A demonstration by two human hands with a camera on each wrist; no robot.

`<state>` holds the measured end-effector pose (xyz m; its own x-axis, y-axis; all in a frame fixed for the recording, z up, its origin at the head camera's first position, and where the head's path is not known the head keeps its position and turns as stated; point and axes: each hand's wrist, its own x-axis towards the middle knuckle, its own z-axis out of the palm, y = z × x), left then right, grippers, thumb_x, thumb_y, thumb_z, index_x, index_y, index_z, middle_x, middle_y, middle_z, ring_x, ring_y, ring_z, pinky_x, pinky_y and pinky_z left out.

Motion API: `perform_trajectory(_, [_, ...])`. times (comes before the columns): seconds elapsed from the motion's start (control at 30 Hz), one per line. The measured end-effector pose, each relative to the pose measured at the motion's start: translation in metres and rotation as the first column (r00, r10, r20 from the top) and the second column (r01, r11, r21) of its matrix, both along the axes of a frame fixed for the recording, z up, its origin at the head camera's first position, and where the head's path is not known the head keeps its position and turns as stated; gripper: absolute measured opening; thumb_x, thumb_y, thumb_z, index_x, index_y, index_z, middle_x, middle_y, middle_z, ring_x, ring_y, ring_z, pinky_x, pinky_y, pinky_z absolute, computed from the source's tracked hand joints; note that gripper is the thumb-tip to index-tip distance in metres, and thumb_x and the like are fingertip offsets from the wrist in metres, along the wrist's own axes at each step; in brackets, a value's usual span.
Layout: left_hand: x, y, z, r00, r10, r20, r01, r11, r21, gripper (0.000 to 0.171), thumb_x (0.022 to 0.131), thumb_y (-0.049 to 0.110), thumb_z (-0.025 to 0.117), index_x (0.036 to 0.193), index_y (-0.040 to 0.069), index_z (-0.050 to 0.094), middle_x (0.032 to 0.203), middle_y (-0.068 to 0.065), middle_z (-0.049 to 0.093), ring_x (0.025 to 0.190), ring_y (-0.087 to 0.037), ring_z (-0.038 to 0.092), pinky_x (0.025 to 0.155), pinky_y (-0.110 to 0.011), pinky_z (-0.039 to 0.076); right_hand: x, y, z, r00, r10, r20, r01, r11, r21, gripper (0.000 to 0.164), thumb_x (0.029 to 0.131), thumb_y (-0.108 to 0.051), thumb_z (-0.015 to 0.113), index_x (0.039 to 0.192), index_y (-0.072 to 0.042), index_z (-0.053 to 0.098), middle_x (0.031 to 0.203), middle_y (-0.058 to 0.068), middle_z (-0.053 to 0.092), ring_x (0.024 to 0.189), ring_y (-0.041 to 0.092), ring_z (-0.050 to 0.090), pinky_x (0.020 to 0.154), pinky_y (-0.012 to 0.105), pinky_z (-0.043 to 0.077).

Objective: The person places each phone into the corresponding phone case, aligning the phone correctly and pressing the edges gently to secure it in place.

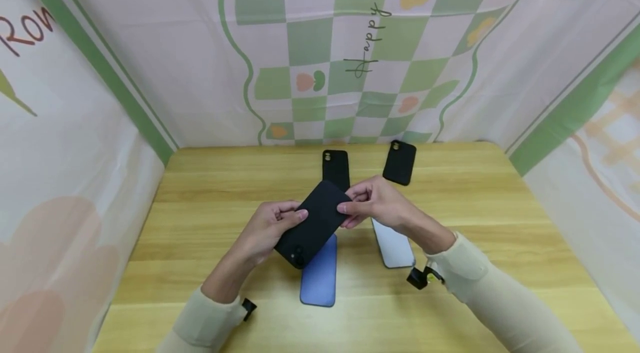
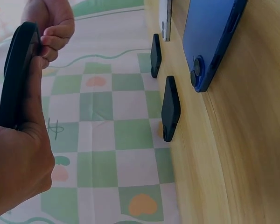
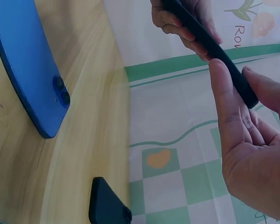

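Note:
Both hands hold a black phone case [image 1: 315, 219] above the table, tilted, with dark camera lenses showing in its lower end, so a phone appears to sit inside. My left hand [image 1: 267, 230] grips the lower left edge, thumb on the upper face and fingers beneath. At the opposite end, the right hand [image 1: 377, 205] pinches the corner between thumb and fingers; the right wrist view shows the slab [image 3: 214, 44] edge-on there. Below the held case lies a blue phone [image 1: 320, 281], partly covered by it. A pale silver phone [image 1: 394, 244] lies under the right wrist.
Two more black phone cases lie toward the back of the wooden table [image 1: 210, 186]: one [image 1: 336, 167] behind the held case, another [image 1: 400, 163] farther right. Their camera openings show wood colour. A printed cloth [image 1: 310, 41] hangs behind the table and at both sides.

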<state>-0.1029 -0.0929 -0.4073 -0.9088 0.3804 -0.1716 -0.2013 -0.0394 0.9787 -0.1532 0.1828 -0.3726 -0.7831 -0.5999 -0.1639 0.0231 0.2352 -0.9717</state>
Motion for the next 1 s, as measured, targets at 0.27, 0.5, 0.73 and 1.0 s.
perform_trajectory(0.27, [0.0, 0.004, -0.002, 0.99, 0.123, 0.061, -0.124, 0.992, 0.009, 0.035, 0.106, 0.013, 0.066, 0.133, -0.009, 0.067, 0.125, -0.023, 0.073, 0.104, -0.021, 0.075, 0.088, -0.032, 0.063, 0.006, 0.001, -0.008, 0.997, -0.073, 0.032, 0.076, 0.992, -0.105, 0.018, 0.1, -0.006, 0.073, 0.094, 0.011, 0.07, 0.087, 0.019, 0.078, 0.081, 0.033, 0.079, 0.081, 0.054, 0.063])
perform_trajectory(0.5, [0.0, 0.005, -0.007, 0.94, 0.303, 0.154, -0.319, 0.943, 0.095, 0.027, 0.102, 0.006, 0.07, 0.125, -0.009, 0.068, 0.128, -0.021, 0.068, 0.107, -0.021, 0.072, 0.088, -0.031, 0.063, 0.012, -0.001, -0.023, 0.988, -0.141, 0.062, 0.151, 0.969, -0.194, 0.02, 0.101, -0.003, 0.071, 0.107, 0.016, 0.069, 0.092, 0.019, 0.08, 0.083, 0.027, 0.08, 0.082, 0.045, 0.064])
perform_trajectory(0.73, [-0.001, 0.004, -0.01, 0.933, 0.337, 0.128, -0.34, 0.941, 0.002, 0.031, 0.101, 0.01, 0.074, 0.126, -0.006, 0.07, 0.135, -0.022, 0.066, 0.116, -0.026, 0.07, 0.094, -0.034, 0.061, 0.008, 0.001, -0.027, 0.99, -0.073, 0.118, 0.095, 0.977, -0.191, 0.012, 0.101, -0.002, 0.07, 0.097, 0.009, 0.067, 0.087, 0.016, 0.079, 0.087, 0.028, 0.08, 0.086, 0.05, 0.062])
perform_trajectory(1.0, [0.0, -0.003, -0.007, 0.975, 0.22, -0.024, -0.22, 0.951, -0.218, 0.022, 0.099, 0.018, 0.077, 0.118, 0.005, 0.077, 0.12, -0.012, 0.074, 0.108, -0.026, 0.069, 0.094, -0.037, 0.061, -0.009, -0.005, -0.008, 0.988, 0.045, -0.147, -0.014, 0.98, 0.2, 0.021, 0.098, -0.021, 0.078, 0.099, -0.002, 0.07, 0.085, -0.002, 0.069, 0.083, 0.016, 0.07, 0.085, 0.034, 0.061])
